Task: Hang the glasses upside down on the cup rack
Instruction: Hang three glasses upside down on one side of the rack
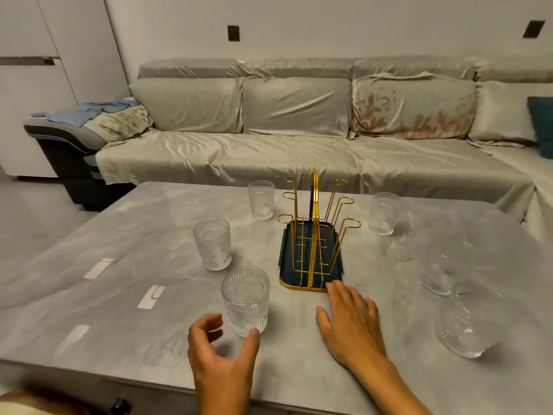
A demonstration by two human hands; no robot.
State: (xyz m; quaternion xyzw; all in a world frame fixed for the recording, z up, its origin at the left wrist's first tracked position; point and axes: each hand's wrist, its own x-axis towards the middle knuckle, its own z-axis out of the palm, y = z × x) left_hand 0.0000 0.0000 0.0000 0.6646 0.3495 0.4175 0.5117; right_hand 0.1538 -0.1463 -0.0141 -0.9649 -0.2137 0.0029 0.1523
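A gold wire cup rack (313, 223) with empty looped arms stands on a dark blue tray (285, 259) mid-table. Several ribbed clear glasses stand upright around it. The nearest glass (245, 301) is just in front of my left hand (223, 357), whose fingers are spread and curved around its base; the thumb tip touches the glass. My right hand (351, 322) lies flat and open on the table, fingertips at the tray's near right corner. Other glasses stand at left (212, 244), at the back (261, 199), back right (384, 213) and right (438, 271), (466, 324).
The grey marble-look table (119, 265) has its near edge just below my wrists. A sofa (299, 139) with a pale cover runs behind the table. A dark cushion (543, 124) lies at far right.
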